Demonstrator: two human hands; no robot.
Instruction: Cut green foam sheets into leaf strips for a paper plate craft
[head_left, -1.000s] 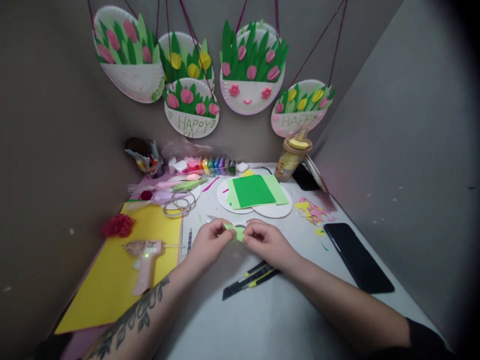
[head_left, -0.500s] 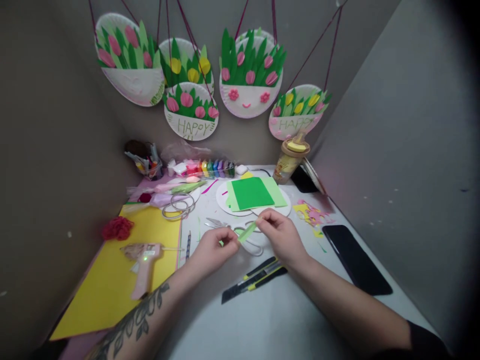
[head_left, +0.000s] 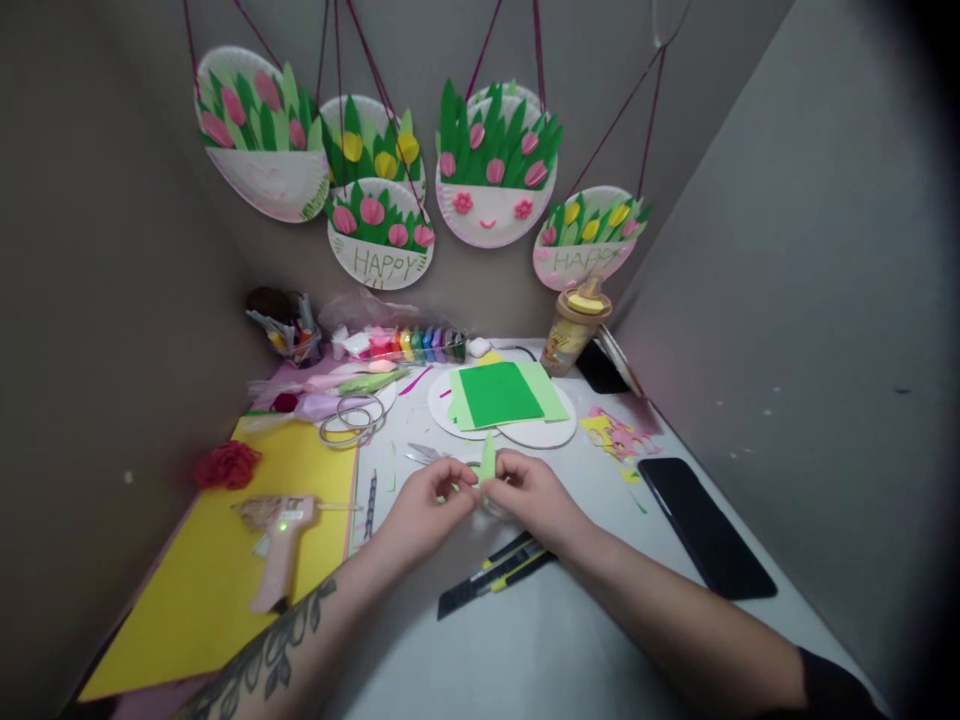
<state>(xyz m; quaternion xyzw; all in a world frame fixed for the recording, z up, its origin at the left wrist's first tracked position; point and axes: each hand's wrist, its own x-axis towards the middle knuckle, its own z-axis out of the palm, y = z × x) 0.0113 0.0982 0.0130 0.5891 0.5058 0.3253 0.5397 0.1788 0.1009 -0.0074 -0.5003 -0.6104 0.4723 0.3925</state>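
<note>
Between my two hands a light green paper leaf (head_left: 488,458) stands upright, its pointed tip up. My right hand (head_left: 529,490) pinches it near the lower end. My left hand (head_left: 442,495) has its fingertips closed at the leaf's left lower edge. Under and behind the hands lie scissors (head_left: 424,453), their blades showing to the left and their handles mostly hidden. Just beyond, green paper sheets (head_left: 501,394), dark over light, rest on white paper plates (head_left: 540,432). Two cutter knives (head_left: 487,577) lie nearer to me, below the hands.
On the left, a pink glue gun (head_left: 281,550) with a lit green light lies on yellow card (head_left: 180,590), near a pencil (head_left: 370,503) and red yarn (head_left: 226,466). A black phone (head_left: 705,525) and a lidded cup (head_left: 574,330) are to the right. Decorated plates (head_left: 495,215) hang on the wall.
The green leaf has turned from slanting between both hands to upright. My right hand has come down and left, closer to my left hand. The view has shifted slightly.
</note>
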